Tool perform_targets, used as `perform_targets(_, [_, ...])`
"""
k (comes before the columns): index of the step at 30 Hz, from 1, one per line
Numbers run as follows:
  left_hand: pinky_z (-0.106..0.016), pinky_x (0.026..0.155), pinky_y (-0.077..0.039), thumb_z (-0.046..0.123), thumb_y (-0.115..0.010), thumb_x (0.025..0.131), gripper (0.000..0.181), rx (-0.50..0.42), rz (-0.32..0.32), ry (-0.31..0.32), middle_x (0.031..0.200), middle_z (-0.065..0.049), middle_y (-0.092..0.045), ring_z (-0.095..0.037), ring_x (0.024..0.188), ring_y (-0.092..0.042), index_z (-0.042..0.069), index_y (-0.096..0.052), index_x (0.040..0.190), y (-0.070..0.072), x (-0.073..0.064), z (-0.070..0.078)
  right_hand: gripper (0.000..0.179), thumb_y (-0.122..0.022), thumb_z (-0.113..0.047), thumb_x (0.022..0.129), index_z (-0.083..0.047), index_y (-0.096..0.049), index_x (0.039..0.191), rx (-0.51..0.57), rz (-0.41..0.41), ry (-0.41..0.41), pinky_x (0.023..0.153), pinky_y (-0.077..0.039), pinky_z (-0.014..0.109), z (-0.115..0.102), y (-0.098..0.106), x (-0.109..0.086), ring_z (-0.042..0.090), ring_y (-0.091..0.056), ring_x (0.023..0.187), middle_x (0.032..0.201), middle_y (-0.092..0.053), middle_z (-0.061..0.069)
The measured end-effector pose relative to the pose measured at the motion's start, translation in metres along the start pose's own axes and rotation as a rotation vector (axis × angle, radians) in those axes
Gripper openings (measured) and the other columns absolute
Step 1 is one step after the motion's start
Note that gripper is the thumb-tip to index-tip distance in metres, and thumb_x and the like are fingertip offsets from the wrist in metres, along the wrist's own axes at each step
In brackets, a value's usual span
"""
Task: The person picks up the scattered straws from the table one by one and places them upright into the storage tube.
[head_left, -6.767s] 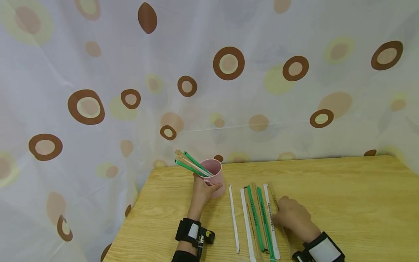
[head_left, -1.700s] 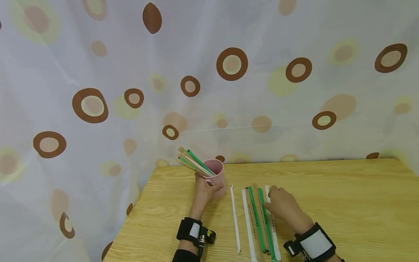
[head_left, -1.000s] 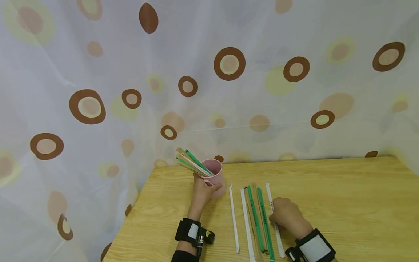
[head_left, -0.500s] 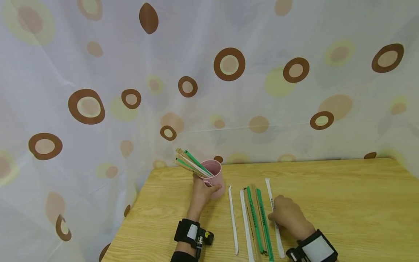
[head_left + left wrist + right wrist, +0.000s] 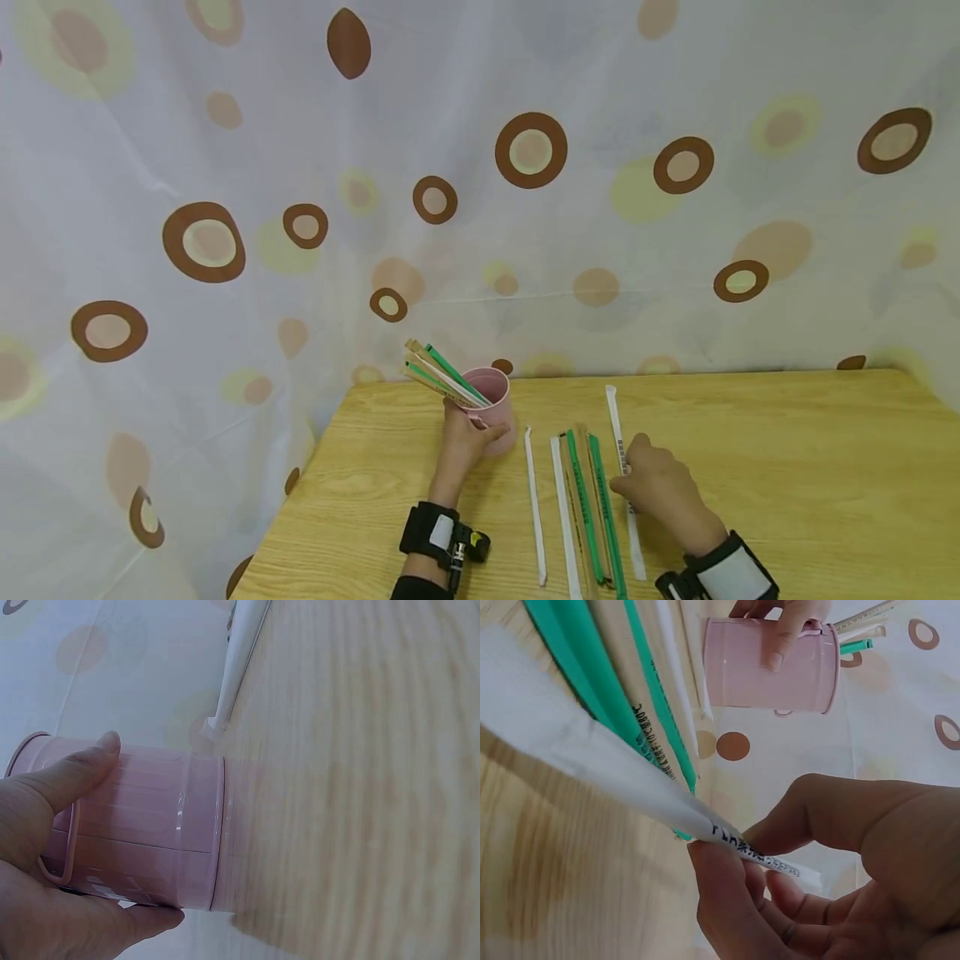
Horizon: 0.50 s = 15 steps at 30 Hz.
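On the left of the table stands a pink cup (image 5: 500,421) with a handle, gripped by my left hand (image 5: 462,435). The thumb lies along its side in the left wrist view. Several paper-wrapped straws (image 5: 442,375), green, white and brown, lean leftward out of the cup. My right hand (image 5: 663,487) pinches a white wrapped straw (image 5: 656,784) with dark printing between thumb and fingers. Left of that hand, a row of wrapped straws (image 5: 587,508) in white, green and brown lies on the table.
The pale wooden table (image 5: 810,467) reaches back to a patterned curtain (image 5: 600,208). A lone white wrapped straw (image 5: 535,504) lies between the cup and the row. Black straps (image 5: 431,527) with small cameras sit on both wrists.
A brown straw by the right hand has left the table, and the cup holds another brown one. The right hand has since pinched the white printed straw, shifted it rightward and moved it forward.
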<state>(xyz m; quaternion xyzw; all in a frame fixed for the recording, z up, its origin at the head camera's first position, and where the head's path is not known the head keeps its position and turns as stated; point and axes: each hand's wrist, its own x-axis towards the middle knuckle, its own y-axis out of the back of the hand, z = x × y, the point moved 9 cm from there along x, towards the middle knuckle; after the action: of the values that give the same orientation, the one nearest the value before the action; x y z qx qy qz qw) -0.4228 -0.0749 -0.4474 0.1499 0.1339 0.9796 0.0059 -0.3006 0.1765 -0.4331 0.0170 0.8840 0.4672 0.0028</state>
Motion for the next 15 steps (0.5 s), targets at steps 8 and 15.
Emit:
perform_targets(8, [-0.031,0.076,-0.047,0.006,-0.081,0.064,0.093,-0.015,-0.007,-0.009,0.129,-0.02,-0.036,-0.023,0.103,-0.047,0.001,-0.024,0.137,-0.001,-0.001,0.001,0.029,-0.061,-0.015,0.078,0.001,-0.043,0.096,0.047,0.1,0.043,0.041,-0.035,0.029,-0.008,0.013,0.0,0.014,-0.045,0.047,0.06,-0.051,0.001])
perform_targets(15, [-0.035,0.089,-0.044,0.003,-0.082,0.062,0.095,-0.019,0.003,-0.021,0.13,-0.021,-0.036,-0.027,0.115,-0.044,-0.001,-0.023,0.137,-0.001,-0.002,0.004,0.029,-0.058,-0.014,0.08,-0.002,-0.043,0.101,0.1,0.19,0.072,0.042,-0.034,0.029,-0.016,0.029,-0.002,0.014,-0.044,0.048,0.07,-0.053,0.001])
